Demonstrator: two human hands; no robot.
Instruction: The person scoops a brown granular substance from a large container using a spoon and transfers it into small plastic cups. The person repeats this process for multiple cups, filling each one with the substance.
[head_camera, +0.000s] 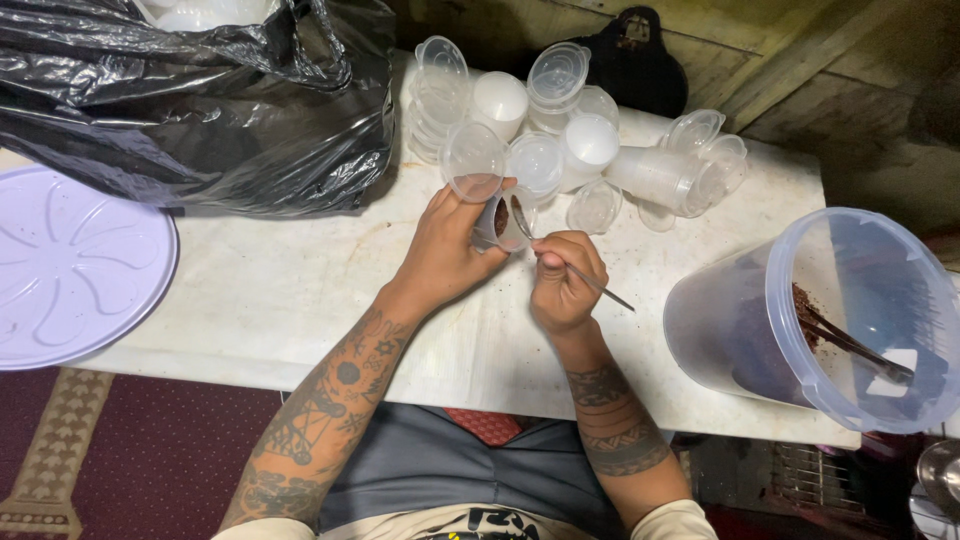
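Tattooed forearms lead up to the left hand (440, 250), its fingers wrapped around a small clear plastic cup (497, 222) tilted toward the right hand (563, 280), whose fingertips pinch a thin metal spoon (570, 265) dipping into the cup's dark paste. Light, thin-walled and probably easily crushed, the cup seems best gripped around its sides. Empty cups (560, 140) lie just beyond the fingers.

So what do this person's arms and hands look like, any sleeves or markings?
Both forearms are bare and heavily tattooed in dark ink. The left forearm carries flower and geometric designs; the right forearm carries patterned bands. Pale short sleeves show near the elbows. No gloves, rings or watch visible.
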